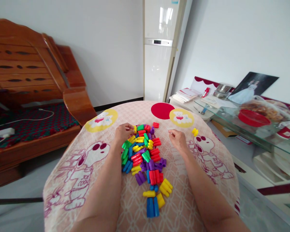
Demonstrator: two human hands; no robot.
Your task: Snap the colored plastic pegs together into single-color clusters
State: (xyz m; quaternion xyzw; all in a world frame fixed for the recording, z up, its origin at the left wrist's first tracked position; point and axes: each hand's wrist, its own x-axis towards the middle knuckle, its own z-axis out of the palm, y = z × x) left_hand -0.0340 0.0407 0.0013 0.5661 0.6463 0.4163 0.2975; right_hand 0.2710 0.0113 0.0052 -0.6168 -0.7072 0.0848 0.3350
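A heap of plastic toy blocks (146, 155) in red, yellow, green, blue and purple is spread over the middle of the round table; many look like joined tubes. At its far left edge is my left hand (123, 132), fingers closed at a small yellow block (135, 129) beside a green block (140, 127). My right hand (178, 139) hovers over the cloth to the right of the heap, fingers curled in, and nothing shows in them. Off to its right lies a separate yellow block (195, 131). Blue blocks (152, 207) lie at the heap's near end.
A patterned tablecloth (132, 212) covers the table. At left stands a wooden bench (72, 96) with a white charger (6, 132) on its seat. To the right, a glass shelf (228, 120) holds a red bowl (253, 118), papers and a photo. A tall white cabinet-like appliance (157, 67) stands behind.
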